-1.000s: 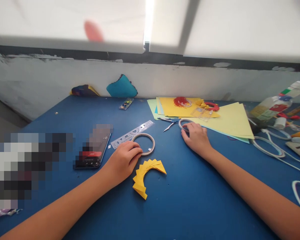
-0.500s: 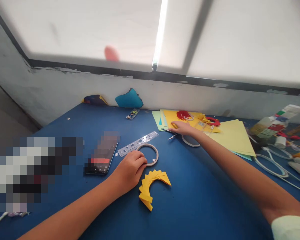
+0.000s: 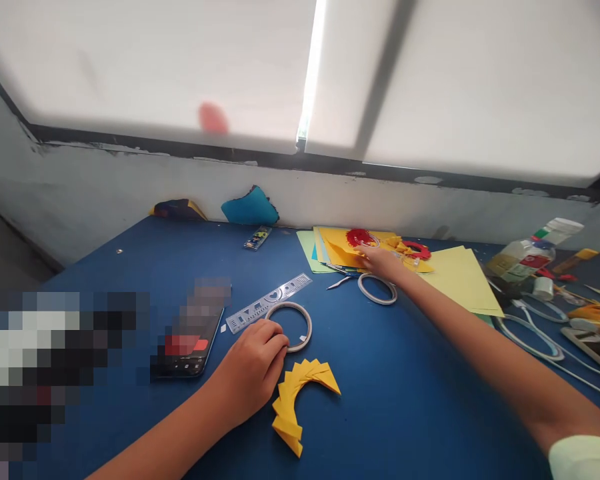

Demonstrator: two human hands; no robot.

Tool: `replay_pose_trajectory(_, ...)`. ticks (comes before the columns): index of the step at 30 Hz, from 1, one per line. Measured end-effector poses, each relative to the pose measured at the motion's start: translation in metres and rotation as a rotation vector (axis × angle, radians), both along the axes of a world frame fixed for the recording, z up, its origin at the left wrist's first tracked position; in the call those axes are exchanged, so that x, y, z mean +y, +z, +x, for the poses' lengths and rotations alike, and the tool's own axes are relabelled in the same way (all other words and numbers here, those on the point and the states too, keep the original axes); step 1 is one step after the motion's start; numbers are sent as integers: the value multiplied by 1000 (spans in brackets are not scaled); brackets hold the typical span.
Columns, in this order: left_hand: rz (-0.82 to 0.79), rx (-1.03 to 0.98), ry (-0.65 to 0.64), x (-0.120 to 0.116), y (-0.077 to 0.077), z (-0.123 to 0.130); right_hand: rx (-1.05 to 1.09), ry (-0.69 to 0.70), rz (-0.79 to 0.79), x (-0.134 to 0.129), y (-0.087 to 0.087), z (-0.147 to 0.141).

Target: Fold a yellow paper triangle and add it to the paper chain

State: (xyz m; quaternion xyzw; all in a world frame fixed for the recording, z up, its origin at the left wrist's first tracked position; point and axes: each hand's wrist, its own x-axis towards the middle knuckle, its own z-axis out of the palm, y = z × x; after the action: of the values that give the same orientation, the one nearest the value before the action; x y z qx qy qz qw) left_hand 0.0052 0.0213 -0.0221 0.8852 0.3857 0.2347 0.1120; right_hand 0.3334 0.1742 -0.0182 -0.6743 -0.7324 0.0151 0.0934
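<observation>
My left hand [image 3: 261, 353] rests on the table with its fingers closed on the lower left edge of a thin whitish ring [image 3: 309, 325], maybe a narrow tape roll. Just below it lies a curved chain of folded yellow paper pieces [image 3: 289, 393]. My right hand [image 3: 381, 262] is stretched out to the stack at the back, fingers closed at the edge of a yellow paper sheet [image 3: 341, 252] whose near side is lifted. Scissors [image 3: 339, 283] lie partly under that stack. A second whitish ring [image 3: 379, 299] sits below my right wrist.
A clear stencil ruler [image 3: 269, 303] and a phone [image 3: 193, 340] lie left of the ring. Red paper pieces [image 3: 361, 238] rest on the stack, pale yellow sheets [image 3: 463, 280] beside it. At right are a bottle [image 3: 523, 257], white cables [image 3: 533, 333] and another phone [image 3: 593, 348].
My right hand has closed on the yellow sheet, and its near side has come up off the stack. My left hand stays at the ring. The whole view has shifted slightly.
</observation>
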Motion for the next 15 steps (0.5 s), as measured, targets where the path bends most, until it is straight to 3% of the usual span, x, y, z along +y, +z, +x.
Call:
replay_pose_trajectory(10,-15,21,-15,-1,0,1,265,-399,213,18,19,43)
replay_pose_trajectory(15,-14,13,-4,0,-4,0,398,-478,304,24,28,53)
